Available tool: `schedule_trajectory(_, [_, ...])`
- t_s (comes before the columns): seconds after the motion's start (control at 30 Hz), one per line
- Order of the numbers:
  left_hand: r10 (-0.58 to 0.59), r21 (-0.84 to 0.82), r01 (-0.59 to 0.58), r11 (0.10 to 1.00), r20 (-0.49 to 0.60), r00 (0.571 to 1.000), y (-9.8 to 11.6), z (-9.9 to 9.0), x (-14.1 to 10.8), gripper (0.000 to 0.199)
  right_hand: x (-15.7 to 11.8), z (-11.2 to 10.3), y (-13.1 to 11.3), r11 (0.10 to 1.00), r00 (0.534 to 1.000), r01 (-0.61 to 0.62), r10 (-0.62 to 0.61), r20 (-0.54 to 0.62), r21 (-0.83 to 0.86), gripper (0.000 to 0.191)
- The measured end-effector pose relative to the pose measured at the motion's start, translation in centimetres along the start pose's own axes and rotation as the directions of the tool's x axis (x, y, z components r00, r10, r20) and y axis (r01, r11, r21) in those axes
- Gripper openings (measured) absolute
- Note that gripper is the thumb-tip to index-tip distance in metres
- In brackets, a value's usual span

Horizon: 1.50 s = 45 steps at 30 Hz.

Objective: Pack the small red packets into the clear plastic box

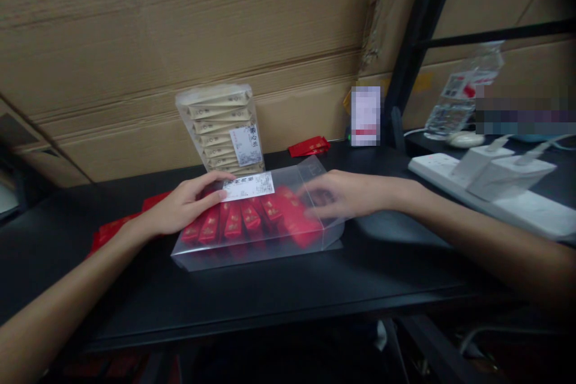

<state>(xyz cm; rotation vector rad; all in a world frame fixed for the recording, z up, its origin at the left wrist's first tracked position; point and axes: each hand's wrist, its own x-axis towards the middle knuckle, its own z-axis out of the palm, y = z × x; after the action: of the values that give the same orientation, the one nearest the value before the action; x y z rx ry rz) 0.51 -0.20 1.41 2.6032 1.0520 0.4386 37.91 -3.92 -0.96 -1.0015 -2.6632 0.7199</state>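
A clear plastic box [252, 255] lies on its side on the black table, its right end flap raised. Several red packets [233, 222] with gold print stand in a row inside it. My left hand [186, 204] grips the box's upper left side, its thumb and fingertips at the white label [249, 186]. Into the open right end reaches my right hand [330, 195], slightly blurred behind the plastic. Its fingers are on a tilted red packet [297, 222] at the right of the row.
A similar clear box of beige packets [220, 129] stands upright against the cardboard [180, 42]. More red packets lie behind my left forearm, and a few [309, 146] at the back. Rightward are a phone [365, 115], a power strip [508, 192] with chargers and a water bottle [468, 90].
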Motion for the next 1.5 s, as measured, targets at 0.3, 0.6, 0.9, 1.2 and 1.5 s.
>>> schedule_trajectory(0.3, [-0.014, 0.004, 0.014, 1.0, 0.002, 1.0, 0.35, 0.0, 0.21, 0.042, -0.15, -0.05, -0.18, 1.0, 1.0, -0.002, 0.002, 0.005, -0.002, 0.048])
schedule_trajectory(0.6, [-0.012, -0.014, 0.012, 1.0, 0.001, 1.0, 0.47, -0.04, 0.18, 0.041, -0.16, -0.15, -0.36, 1.0, 1.0, 0.016, -0.016, -0.014, 0.005, 0.043])
schedule_trajectory(0.9, [-0.009, 0.001, 0.009, 1.0, 0.005, 1.0, 0.52, -0.07, 0.26, 0.042, -0.11, -0.1, -0.12, 1.0, 1.0, 0.014, -0.014, -0.006, -0.013, 0.045])
schedule_trajectory(1.2, [-0.023, 0.002, 0.023, 1.0, 0.006, 1.0, 0.4, -0.05, 0.04, 0.042, 0.13, 0.15, 0.35, 0.999, 0.998, 0.042, -0.043, -0.039, -0.018, 0.045])
schedule_trajectory(1.5, [0.008, -0.013, -0.008, 1.0, 0.01, 1.0, 0.14, -0.04, -0.02, 0.041, 0.16, 0.26, 0.56, 0.999, 0.999, 0.028, -0.029, -0.029, -0.027, 0.048])
